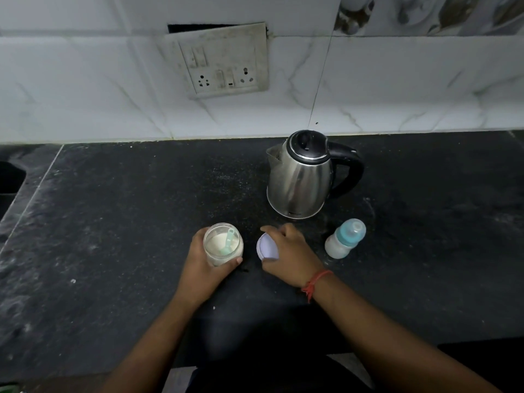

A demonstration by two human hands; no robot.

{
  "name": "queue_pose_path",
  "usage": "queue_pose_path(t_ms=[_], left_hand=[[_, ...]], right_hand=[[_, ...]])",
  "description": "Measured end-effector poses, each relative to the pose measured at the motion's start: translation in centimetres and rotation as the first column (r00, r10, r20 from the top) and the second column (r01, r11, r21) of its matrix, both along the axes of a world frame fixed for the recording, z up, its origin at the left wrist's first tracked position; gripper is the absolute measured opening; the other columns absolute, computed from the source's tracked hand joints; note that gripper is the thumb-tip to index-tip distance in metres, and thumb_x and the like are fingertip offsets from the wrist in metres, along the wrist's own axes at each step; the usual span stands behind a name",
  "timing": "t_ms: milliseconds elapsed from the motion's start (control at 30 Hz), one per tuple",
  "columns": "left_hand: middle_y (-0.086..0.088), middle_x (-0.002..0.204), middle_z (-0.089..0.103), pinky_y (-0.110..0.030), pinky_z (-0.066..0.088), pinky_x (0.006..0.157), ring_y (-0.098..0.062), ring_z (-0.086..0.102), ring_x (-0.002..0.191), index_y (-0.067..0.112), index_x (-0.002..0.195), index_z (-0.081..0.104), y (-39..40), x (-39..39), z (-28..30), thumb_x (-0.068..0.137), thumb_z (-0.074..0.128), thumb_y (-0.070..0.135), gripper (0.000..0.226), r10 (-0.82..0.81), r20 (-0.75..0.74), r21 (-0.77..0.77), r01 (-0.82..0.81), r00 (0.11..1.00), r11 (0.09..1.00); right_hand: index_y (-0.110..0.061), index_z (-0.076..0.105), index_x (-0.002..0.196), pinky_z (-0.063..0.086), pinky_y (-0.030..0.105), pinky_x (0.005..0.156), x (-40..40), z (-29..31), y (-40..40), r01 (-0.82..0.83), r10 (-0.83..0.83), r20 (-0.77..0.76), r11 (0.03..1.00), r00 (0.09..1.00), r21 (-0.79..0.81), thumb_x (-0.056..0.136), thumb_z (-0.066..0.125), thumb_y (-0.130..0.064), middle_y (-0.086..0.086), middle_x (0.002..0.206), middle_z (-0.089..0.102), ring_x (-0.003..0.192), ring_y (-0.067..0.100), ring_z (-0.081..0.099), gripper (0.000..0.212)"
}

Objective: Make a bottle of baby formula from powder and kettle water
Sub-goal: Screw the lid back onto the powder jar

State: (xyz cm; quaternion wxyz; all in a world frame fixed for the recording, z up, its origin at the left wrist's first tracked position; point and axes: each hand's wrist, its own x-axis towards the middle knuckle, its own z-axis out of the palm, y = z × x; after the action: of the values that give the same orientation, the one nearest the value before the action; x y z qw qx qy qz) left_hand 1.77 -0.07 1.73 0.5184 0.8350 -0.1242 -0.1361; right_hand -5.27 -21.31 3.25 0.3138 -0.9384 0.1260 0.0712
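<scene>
left hand: the left hand (205, 262) wraps around a clear glass jar of white formula powder (223, 244), thumb curled across its near side, gripping it upright on the counter.
jar: it stands open near the middle of the black stone counter (113, 236), toward the front edge; a pale green plastic scoop (228, 243) leans inside on the powder.
right hand: the right hand (286, 255) holds a round pale lilac lid (266, 247) just to the right of the jar, fingers curled over its top edge, thumb under the near edge; the lid is tilted, its inner face turned toward the jar. i cannot tell if it touches the counter.
wrist: a red thread band (314, 282) is tied around the right wrist.
bottle: a small translucent baby bottle with a teal collar and clear cap (344, 238) stands to the right of the right hand, apart from it.
kettle: a stainless steel electric kettle with black lid and handle (302, 177) stands behind the hands, toward the counter's back edge, spout to the left, lid down.
wall: a grimy white switch and socket plate (224, 61) sits on the white marbled tiles above the counter.
</scene>
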Motion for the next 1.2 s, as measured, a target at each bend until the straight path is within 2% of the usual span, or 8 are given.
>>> queue_pose_path(t_ms=[133,300,500,600,800,933,1033,1200], left_hand=[[0.013,0.133,0.054,-0.035,0.049,0.105,-0.007,0.056,0.124,0.034,0.133,0.048,-1.2,-0.7,0.1,0.063,0.090,0.046,0.083,-0.016,0.055,0.000,0.016,0.998,1.000],[0.011,0.135,0.055,-0.042,0.050,0.106,-0.008,0.056,0.125,0.033,0.135,0.049,-3.9,-1.4,1.5,0.062,0.089,0.047,0.084,-0.038,0.098,-0.047,0.043,0.994,0.998],[0.014,0.135,0.056,-0.044,0.050,0.107,-0.007,0.056,0.126,0.036,0.135,0.050,-6.3,-1.5,2.7,0.064,0.092,0.041,0.082,-0.033,0.147,-0.065,0.043,0.989,0.997],[0.016,0.133,0.056,-0.038,0.051,0.105,-0.005,0.057,0.124,0.044,0.133,0.049,-7.2,-2.0,3.3,0.065,0.094,0.034,0.082,-0.044,0.169,-0.075,0.057,0.985,0.996],[0.024,0.132,0.055,-0.040,0.051,0.103,-0.011,0.056,0.126,0.055,0.130,0.047,-8.5,-2.9,4.4,0.065,0.088,0.043,0.078,-0.062,0.196,-0.098,0.082,0.979,0.992],[0.015,0.134,0.056,-0.049,0.051,0.102,-0.017,0.057,0.126,0.048,0.133,0.049,-8.3,-2.8,4.8,0.066,0.085,0.038,0.076,-0.074,0.204,-0.094,0.095,0.976,0.991],[0.015,0.135,0.055,-0.048,0.050,0.102,-0.015,0.054,0.127,0.041,0.136,0.049,-8.0,-2.5,4.8,0.065,0.082,0.042,0.079,-0.095,0.206,-0.046,0.107,0.974,0.993],[0.019,0.137,0.052,-0.032,0.043,0.106,-0.014,0.047,0.131,0.038,0.138,0.046,-7.7,-1.8,5.1,0.063,0.077,0.047,0.082,-0.133,0.208,0.010,0.134,0.969,0.991]], right_hand=[[-0.034,0.050,0.141,0.033,0.019,0.099,-0.3,2.7,-1.0,0.150,-0.169,0.055,0.958,0.984,0.244,0.080,0.076,-0.023,-0.002,0.125,0.037,0.118,0.013,0.047,0.068],[-0.033,0.043,0.126,0.047,0.029,0.100,-0.7,5.3,-2.2,0.198,-0.297,0.152,0.866,0.943,0.460,0.076,0.078,-0.022,-0.011,0.127,0.040,0.119,0.011,0.050,0.063],[-0.020,0.044,0.103,0.047,0.017,0.085,-1.4,7.9,-3.9,0.184,-0.383,0.372,0.863,0.846,0.470,0.072,0.082,-0.027,-0.002,0.113,0.042,0.099,0.004,0.049,0.050],[-0.017,0.049,0.095,0.045,0.014,0.087,-1.3,8.6,-4.4,0.109,-0.313,0.459,0.902,0.831,0.417,0.069,0.078,-0.043,-0.001,0.112,0.042,0.105,0.007,0.051,0.047],[-0.016,0.051,0.086,0.030,0.001,0.092,-1.0,8.9,-4.5,-0.145,0.055,0.357,0.962,0.932,0.232,0.075,0.086,-0.023,-0.004,0.134,0.040,0.123,0.002,0.042,0.037],[-0.014,0.056,0.104,0.029,0.004,0.094,-0.5,8.7,-4.4,-0.253,0.195,0.342,0.958,0.919,0.135,0.076,0.083,-0.022,-0.002,0.137,0.044,0.126,0.013,0.045,0.040],[-0.017,0.052,0.132,0.035,0.017,0.104,0.0,8.8,-4.6,-0.311,0.267,0.322,0.946,0.908,0.094,0.075,0.083,-0.025,-0.002,0.137,0.044,0.127,0.015,0.046,0.066],[-0.029,0.044,0.150,0.040,0.027,0.106,0.5,9.5,-4.9,-0.345,0.331,0.269,0.939,0.905,0.005,0.079,0.081,-0.037,-0.006,0.137,0.043,0.130,0.012,0.044,0.081]])
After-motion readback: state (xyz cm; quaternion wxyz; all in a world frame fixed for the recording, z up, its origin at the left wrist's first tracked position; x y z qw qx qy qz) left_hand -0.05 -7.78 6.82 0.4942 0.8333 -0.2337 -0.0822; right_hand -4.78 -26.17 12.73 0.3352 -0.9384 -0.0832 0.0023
